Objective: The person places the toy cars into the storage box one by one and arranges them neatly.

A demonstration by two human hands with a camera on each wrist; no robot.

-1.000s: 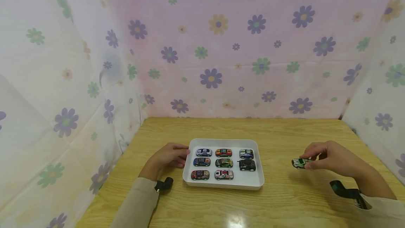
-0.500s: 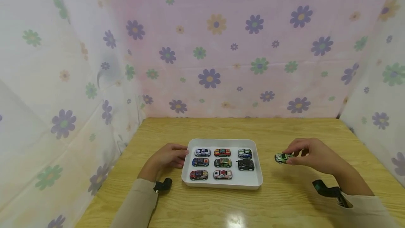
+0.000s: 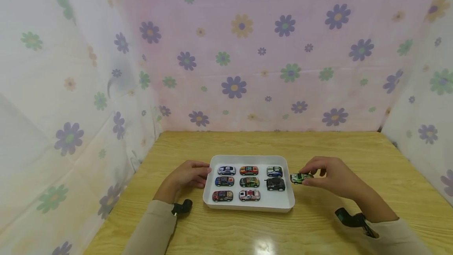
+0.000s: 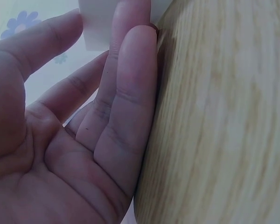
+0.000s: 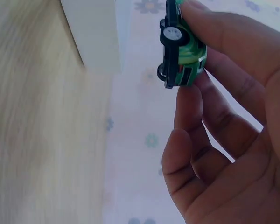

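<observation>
My right hand (image 3: 329, 175) pinches a green toy car (image 3: 298, 178) between thumb and fingers, just outside the right wall of a white tray (image 3: 256, 205). Its wheels and green body show close up in the right wrist view, where the hand's lower fingers (image 5: 177, 154) hold nothing. In the tray, several toy cars stand in rows, among them a black off-road car (image 3: 275, 184) and a white-and-blue car (image 3: 274, 171) on the right. My left hand (image 3: 189, 174) rests on the table with relaxed fingers, its fingertips touching the tray's left wall.
The wooden table (image 3: 311, 223) runs back to a flowered cloth (image 3: 262, 62), which also hangs along both sides. Black wrist cameras stick out from each sleeve, such as the right wrist camera (image 3: 348, 217).
My right hand has moved left with the green toy car, from well right of the tray to beside its right wall. My left hand and the tray have stayed in place.
</observation>
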